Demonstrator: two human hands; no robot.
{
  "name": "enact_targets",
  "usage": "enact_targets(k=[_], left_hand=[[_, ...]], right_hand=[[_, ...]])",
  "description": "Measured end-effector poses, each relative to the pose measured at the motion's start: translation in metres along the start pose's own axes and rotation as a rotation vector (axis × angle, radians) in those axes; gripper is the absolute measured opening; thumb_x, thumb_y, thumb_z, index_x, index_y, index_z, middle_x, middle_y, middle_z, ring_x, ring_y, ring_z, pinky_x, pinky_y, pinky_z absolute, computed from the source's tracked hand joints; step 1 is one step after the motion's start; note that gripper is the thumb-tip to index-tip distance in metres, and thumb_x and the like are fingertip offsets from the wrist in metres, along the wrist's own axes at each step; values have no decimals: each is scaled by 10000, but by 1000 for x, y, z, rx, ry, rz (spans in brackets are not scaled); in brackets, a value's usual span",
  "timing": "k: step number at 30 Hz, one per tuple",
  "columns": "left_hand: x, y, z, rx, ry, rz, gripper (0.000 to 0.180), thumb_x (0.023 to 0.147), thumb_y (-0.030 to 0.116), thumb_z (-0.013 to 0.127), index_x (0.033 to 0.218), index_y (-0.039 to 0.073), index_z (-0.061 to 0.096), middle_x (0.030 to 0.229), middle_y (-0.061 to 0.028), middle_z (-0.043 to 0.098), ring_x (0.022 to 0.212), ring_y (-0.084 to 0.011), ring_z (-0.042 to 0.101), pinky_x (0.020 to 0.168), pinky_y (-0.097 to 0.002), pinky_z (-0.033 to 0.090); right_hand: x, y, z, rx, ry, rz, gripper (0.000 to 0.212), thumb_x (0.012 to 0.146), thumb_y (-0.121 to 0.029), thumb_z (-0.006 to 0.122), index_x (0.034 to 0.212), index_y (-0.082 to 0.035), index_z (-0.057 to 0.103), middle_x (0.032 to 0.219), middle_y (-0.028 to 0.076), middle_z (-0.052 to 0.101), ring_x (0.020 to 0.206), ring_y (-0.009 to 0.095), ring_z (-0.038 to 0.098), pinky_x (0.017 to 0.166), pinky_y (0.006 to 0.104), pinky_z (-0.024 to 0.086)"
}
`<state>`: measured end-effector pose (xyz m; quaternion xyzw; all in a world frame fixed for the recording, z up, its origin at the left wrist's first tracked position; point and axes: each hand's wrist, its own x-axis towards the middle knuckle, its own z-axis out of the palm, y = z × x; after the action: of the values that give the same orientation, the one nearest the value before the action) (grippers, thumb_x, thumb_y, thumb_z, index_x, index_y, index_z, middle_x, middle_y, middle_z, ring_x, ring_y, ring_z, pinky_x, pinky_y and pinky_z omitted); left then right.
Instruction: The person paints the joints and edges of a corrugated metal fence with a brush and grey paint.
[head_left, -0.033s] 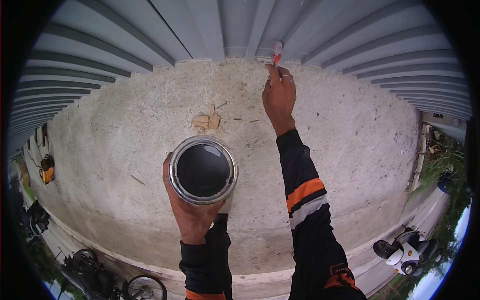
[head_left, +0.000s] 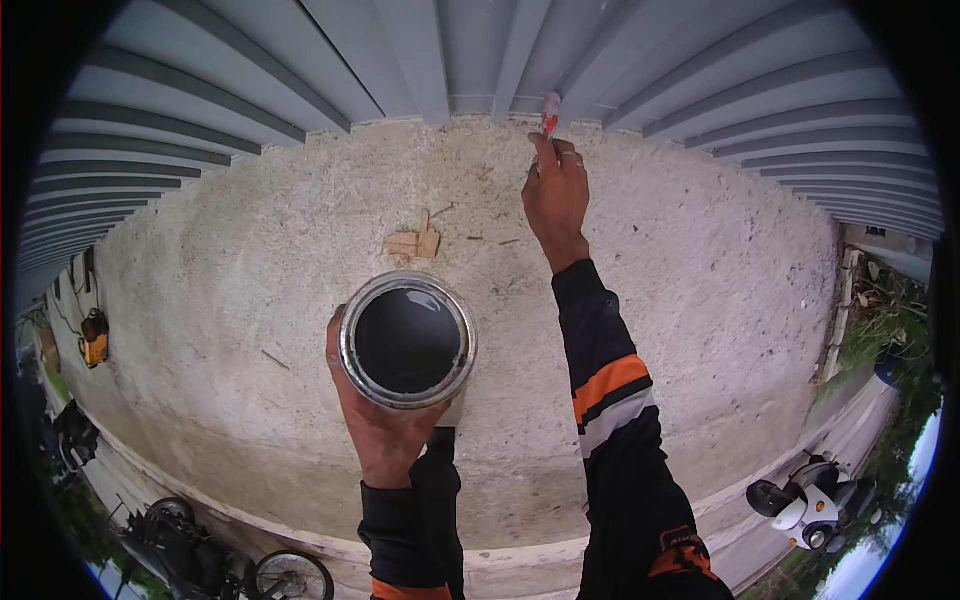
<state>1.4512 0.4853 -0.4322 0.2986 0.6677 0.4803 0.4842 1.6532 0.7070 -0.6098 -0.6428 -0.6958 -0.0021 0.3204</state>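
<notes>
My left hand (head_left: pixel 378 425) is wrapped round an open metal paint can (head_left: pixel 467 343), held upright above the ground. Dark grey paint (head_left: pixel 405 338) shows inside, with a pale reflection near its far side. Farther out, my right hand (head_left: pixel 557 198) grips a small paintbrush (head_left: pixel 551 113), red and whitish, between thumb and fingers. Its tip is at the foot of a grey ribbed metal wall (head_left: pixel 400 60); whether it touches cannot be made out. The fingers hide the near end of the brush.
Rough concrete ground (head_left: pixel 700 260) runs up to the wall. Flat wood scraps (head_left: pixel 412 243) lie beyond the can. At left is a yellow-and-black device (head_left: pixel 94 340). A dark motorcycle (head_left: pixel 190 550) stands at lower left, a white scooter (head_left: pixel 808 512) at lower right, with plants (head_left: pixel 885 320) along the right edge.
My right hand and the paintbrush have shifted slightly toward me and a little left, along the foot of the wall. My left hand and the paint can have stayed practically in place.
</notes>
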Motion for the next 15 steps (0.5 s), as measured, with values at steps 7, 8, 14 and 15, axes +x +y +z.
enact_targets(k=[7, 8, 14, 15], left_hand=[[1, 1, 6, 68, -42, 105, 1262, 649, 108, 1004, 1637, 49, 220, 1511, -148, 485, 1381, -280, 550, 1160, -423, 506], [1, 2, 6, 98, -39, 124, 1258, 650, 110, 1005, 1636, 50, 224, 1513, -148, 483, 1382, -281, 550, 1163, -427, 504], [4, 2, 0, 19, -42, 153, 1219, 681, 141, 993, 1630, 49, 235, 1521, -155, 476, 1394, -292, 543, 1168, -432, 497], [6, 3, -1, 19, -37, 155, 1219, 681, 141, 993, 1630, 49, 235, 1521, -155, 476, 1394, -292, 543, 1168, -432, 497]], right_hand=[[6, 29, 26, 5, -184, 92, 421, 933, -17, 674, 1333, -149, 681, 1192, 153, 693, 1098, 373, 670, 931, 473, 550], [8, 31, 26, 5, -185, 93, 421, 933, -17, 674, 1333, -149, 681, 1192, 153, 693, 1098, 373, 670, 931, 473, 550], [-4, 12, 15, 101, -13, 63, 394, 945, -19, 668, 1324, -125, 683, 1236, 149, 682, 1141, 370, 663, 935, 484, 546], [-11, 6, 14, 90, -25, 73, 418, 934, 4, 670, 1331, -128, 677, 1243, 159, 673, 1132, 379, 659, 944, 483, 544]])
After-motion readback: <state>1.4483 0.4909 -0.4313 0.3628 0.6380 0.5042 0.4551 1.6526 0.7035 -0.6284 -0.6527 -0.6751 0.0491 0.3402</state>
